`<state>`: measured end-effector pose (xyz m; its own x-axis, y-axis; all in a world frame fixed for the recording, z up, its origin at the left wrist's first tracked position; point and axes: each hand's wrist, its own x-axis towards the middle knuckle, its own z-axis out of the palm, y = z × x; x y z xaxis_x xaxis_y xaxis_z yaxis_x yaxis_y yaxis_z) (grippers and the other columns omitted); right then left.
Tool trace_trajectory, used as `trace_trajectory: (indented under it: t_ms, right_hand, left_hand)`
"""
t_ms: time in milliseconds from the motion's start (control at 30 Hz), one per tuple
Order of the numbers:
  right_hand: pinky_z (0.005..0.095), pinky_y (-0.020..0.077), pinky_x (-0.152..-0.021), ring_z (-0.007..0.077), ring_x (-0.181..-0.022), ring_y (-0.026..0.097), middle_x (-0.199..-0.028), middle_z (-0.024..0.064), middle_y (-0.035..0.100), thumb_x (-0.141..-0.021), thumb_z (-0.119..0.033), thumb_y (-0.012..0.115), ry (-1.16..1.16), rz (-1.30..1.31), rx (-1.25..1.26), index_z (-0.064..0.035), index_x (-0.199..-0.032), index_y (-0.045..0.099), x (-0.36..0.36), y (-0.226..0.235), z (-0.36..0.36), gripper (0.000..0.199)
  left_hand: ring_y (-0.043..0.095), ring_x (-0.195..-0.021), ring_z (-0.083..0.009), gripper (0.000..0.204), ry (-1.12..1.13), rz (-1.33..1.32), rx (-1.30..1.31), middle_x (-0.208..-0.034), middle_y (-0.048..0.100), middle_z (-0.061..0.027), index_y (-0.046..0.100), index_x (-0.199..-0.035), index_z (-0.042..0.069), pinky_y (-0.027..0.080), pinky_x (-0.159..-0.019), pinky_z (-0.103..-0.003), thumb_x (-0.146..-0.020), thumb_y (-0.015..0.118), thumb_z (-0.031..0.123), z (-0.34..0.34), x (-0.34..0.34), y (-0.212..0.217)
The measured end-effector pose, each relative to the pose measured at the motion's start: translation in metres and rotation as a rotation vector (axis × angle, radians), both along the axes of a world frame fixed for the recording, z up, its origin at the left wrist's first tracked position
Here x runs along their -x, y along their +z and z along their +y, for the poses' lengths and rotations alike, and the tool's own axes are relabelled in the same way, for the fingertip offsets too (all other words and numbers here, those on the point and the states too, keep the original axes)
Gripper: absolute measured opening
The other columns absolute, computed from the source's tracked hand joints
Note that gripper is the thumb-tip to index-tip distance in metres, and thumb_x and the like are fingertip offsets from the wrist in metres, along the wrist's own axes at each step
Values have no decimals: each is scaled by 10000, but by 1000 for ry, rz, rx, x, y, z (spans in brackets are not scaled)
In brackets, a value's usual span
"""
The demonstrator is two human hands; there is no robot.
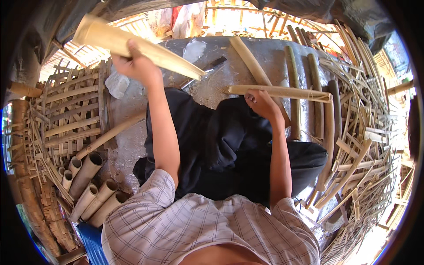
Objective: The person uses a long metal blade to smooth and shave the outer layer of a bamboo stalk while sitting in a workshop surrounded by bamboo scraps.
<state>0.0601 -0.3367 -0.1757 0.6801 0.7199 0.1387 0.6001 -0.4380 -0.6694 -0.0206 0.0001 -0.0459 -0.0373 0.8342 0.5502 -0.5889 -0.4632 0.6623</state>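
Observation:
My left hand [138, 66] is raised at the upper left, closed around a wide split bamboo piece [145, 52]. That piece slants down to the right, and its far left end is blurred. Over my right knee, my right hand [264, 105] grips another split bamboo piece [287, 92] lying nearly level; its right end reaches over the bamboo lengths. On the grey ground by the lower tip of the left piece lies a blade tool with a dark handle [216, 63]. Just beyond the right piece, a longer split bamboo length [251, 59] slants away.
Several bamboo lengths [292, 88] lie side by side at the right, before a heap of thin strips [371, 128]. Left are a pale stone [117, 85], a woven bamboo panel [73, 108], a pole [112, 134] and several bamboo tubes [90, 170]. A blue item [92, 243] sits lower left.

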Motion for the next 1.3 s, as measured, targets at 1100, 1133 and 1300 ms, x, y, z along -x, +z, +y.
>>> trace_trajectory:
  t_ms: [1100,1133,1300]
  right_hand:
    - [267,433,-574,103,-635,543,-798,5,539,-912,1,690,-298,721,-635,-91,-1252,595,-11,-3,28,365]
    - [267,438,-582,100,-656,541,-823,2,532,-907,1,697,-313,658,-709,-87,-1260,593,-12,5,19,378]
    - [264,457,-655,91,-783,522,-1005,-9,513,-899,-53,751,-349,598,-1062,-86,-1322,568,0,78,1,462]
  left_hand:
    - [608,-1196,-370,387,-758,-544,968,-1180,661,-102,621,-1140,80,431,-1078,-717,-757,672,101,69,-29,-178]
    - [575,-1250,-380,324,-761,-498,1068,-1234,634,-129,596,-1188,69,403,-1094,-733,-871,614,133,51,-38,-173]
    - [510,-1349,-381,341,-860,-403,1366,-1360,570,-180,527,-1290,0,375,-1124,-727,-1114,387,257,-26,-58,-151]
